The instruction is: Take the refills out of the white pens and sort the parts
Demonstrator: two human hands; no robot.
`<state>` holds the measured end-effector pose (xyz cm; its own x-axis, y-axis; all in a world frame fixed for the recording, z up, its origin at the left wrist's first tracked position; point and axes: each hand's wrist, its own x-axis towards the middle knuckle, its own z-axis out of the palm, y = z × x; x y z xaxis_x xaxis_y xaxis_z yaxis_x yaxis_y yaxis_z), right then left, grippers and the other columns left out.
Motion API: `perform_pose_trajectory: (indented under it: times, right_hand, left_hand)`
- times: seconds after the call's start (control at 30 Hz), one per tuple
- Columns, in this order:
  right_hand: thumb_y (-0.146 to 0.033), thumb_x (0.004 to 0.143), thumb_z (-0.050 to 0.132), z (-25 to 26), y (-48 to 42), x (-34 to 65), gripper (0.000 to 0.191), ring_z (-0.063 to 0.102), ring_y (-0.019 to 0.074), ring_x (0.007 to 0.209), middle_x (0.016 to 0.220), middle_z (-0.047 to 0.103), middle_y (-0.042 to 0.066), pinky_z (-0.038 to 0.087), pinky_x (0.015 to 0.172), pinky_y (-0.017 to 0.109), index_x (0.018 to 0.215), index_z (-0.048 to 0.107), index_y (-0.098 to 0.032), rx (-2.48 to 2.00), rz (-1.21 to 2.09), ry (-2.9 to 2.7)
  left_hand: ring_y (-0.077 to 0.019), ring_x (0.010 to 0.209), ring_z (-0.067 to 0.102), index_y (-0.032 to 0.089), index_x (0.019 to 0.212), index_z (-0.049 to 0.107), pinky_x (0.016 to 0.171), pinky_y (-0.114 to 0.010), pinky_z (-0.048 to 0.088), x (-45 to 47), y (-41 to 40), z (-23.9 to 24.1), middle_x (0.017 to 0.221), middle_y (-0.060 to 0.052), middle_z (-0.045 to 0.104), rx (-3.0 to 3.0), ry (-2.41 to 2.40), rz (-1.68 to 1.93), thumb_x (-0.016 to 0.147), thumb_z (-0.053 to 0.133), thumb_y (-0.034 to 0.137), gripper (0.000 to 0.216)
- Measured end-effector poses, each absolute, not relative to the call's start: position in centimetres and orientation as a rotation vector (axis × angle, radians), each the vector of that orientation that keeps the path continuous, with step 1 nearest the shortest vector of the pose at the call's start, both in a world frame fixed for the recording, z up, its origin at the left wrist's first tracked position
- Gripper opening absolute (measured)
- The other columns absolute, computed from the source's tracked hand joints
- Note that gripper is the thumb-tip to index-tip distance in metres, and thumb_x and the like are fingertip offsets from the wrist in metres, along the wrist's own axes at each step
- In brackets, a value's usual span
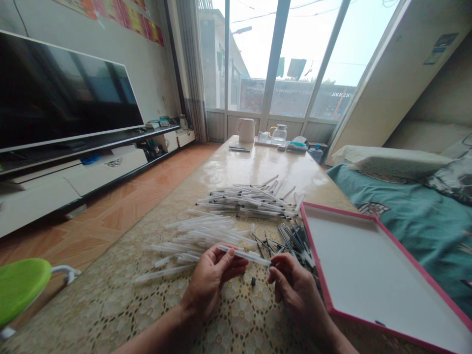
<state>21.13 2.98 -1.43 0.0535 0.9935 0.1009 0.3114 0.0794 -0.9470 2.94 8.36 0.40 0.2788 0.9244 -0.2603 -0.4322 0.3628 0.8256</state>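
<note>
My left hand [208, 278] is closed around a whitish translucent pen barrel [254, 256], thumb on top, holding it over the table. At the barrel's right end, my right hand [297, 285] pinches a small black piece, mostly hidden by the fingers. Between my hands, a small black plug [253, 281] lies on the tablecloth. Clear pen barrels [206, 235] are heaped beside and behind my left hand. Beyond them lies a pile of white pens with black ends [250, 200]. Thin dark sticks, apparently refills [293, 238], lie loosely behind my right hand.
A shallow white tray with a pink rim [319, 260] stands at the right on the patterned table [147, 295]. A beige kettle [246, 131], a glass pot [280, 133] and a tissue pack [297, 145] stand at the far end. A green stool [24, 287] is at the left.
</note>
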Motion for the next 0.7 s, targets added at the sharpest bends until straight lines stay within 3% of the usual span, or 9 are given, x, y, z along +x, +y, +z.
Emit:
perform_pose_trajectory:
  times: [0.23,0.4,0.57,0.7]
  right_hand:
    - [-0.045,0.088,0.042,-1.9,3.1,21.2,0.03,0.049,0.0063,0.039,0.069,0.059,0.001,0.036,0.037,0.018,0.084,0.05,-0.017,-1.333,1.038,-1.345]
    - [-0.042,0.081,0.055,-1.2,3.2,21.0,0.026,0.056,0.0099,0.048,0.073,0.057,-0.001,0.041,0.039,0.019,0.085,0.043,-0.02,-1.257,1.139,-1.191]
    - [-0.04,0.08,0.058,-0.4,3.2,20.9,0.024,0.042,0.0034,0.042,0.065,0.051,-0.005,0.032,0.037,0.015,0.08,0.046,-0.019,-1.225,1.254,-1.128]
    - [-0.042,0.08,0.056,0.1,3.1,21.1,0.027,0.036,0.0036,0.041,0.057,0.045,-0.007,0.029,0.038,0.015,0.073,0.048,-0.018,-1.273,1.187,-1.155]
  left_hand:
    - [-0.0176,0.069,0.067,0.013,0.078,0.058,0.068,-0.03,0.053,2.9,8.3,0.4,0.072,-0.006,0.069,0.717,0.849,1.007,0.072,0.068,0.027,0.018]
    - [-0.0168,0.071,0.066,0.013,0.077,0.057,0.072,-0.032,0.052,2.9,8.4,0.4,0.071,-0.005,0.069,0.711,0.856,1.05,0.074,0.066,0.027,0.016]
    - [-0.0164,0.07,0.066,0.013,0.077,0.058,0.071,-0.031,0.053,2.9,8.4,0.3,0.071,-0.004,0.068,0.718,0.839,1.027,0.073,0.067,0.027,0.017]
    - [-0.0164,0.069,0.066,0.013,0.078,0.058,0.069,-0.03,0.053,2.8,8.6,0.5,0.071,-0.003,0.067,0.72,0.855,1.066,0.072,0.068,0.028,0.018]
